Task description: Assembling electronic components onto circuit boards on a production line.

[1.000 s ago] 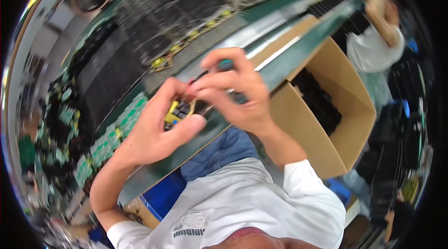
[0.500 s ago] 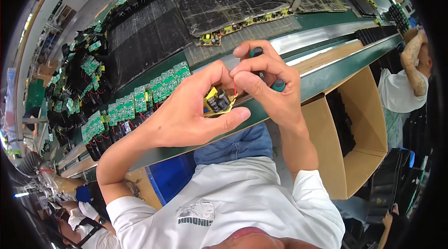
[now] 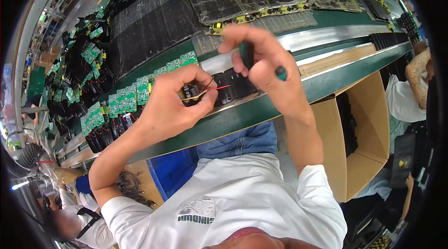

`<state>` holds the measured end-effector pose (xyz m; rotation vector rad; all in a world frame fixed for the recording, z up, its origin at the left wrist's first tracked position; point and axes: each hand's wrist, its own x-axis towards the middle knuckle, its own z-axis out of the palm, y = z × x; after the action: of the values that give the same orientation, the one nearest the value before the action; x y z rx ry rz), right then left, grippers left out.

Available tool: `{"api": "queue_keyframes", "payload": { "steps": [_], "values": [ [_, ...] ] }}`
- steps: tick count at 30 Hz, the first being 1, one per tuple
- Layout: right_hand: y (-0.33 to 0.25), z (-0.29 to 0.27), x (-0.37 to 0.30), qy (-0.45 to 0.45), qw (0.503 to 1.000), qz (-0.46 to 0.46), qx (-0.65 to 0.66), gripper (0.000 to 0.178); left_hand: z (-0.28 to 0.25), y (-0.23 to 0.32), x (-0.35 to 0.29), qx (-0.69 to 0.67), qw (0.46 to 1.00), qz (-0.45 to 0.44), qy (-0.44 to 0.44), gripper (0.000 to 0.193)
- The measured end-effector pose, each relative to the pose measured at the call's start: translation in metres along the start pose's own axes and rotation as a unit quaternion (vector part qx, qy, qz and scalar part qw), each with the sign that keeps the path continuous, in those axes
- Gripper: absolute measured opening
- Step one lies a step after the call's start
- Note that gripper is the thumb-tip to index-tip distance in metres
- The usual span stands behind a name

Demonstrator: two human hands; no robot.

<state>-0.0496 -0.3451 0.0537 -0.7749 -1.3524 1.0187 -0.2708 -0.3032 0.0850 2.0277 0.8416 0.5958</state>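
1. Nearest: worker's white shirt and jeans at the counter; blue bin below its edge, on the left.
2. Left hand: curled into a C over the counter, thumb and fingers closed around a small circuit board carrying black components. Board sits inside the grip, partly covered by the fingers. Red wire sticks out to the right past the thumb tip.
3. Right hand: raised, blurred, apart from the left. Fingers half curled around a hand tool with black-and-teal handles; thumb and forefinger tips stand apart. Working end of tool cannot be made out.
4. Right of the worker: cardboard box, flaps up, dark pieces inside.
5. Just beyond the held board: black cases in a row, partly behind the right hand.
6. Left along the counter: green circuit boards in a slanting row, red wires below; farther left, a jumbled heap of boards.
7. Farther: black mats, with yellow boards lined along one edge.
8. Far right: another person's white sleeve.
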Motion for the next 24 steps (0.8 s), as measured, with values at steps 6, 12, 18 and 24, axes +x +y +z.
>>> {"api": "queue_keyframes", "payload": {
  "steps": [6,12,18,24],
  "values": [
    [0.045,0.025,-0.009,0.151,0.963,-0.026,0.222,0.033,0.013,-0.044,-0.005,0.229,0.964,0.136,0.018,0.015],
    [0.065,0.054,-0.022,0.217,0.935,-0.118,0.255,0.023,0.018,-0.062,-0.006,0.41,0.88,0.236,0.037,0.02],
    [0.06,0.061,-0.031,0.195,0.959,-0.142,0.146,0.039,0.02,-0.063,-0.009,0.443,0.87,0.218,0.018,0.024],
    [0.058,0.062,-0.032,0.197,0.961,-0.137,0.139,0.04,0.025,-0.063,-0.01,0.474,0.851,0.226,0.02,0.024]
  ]
}}
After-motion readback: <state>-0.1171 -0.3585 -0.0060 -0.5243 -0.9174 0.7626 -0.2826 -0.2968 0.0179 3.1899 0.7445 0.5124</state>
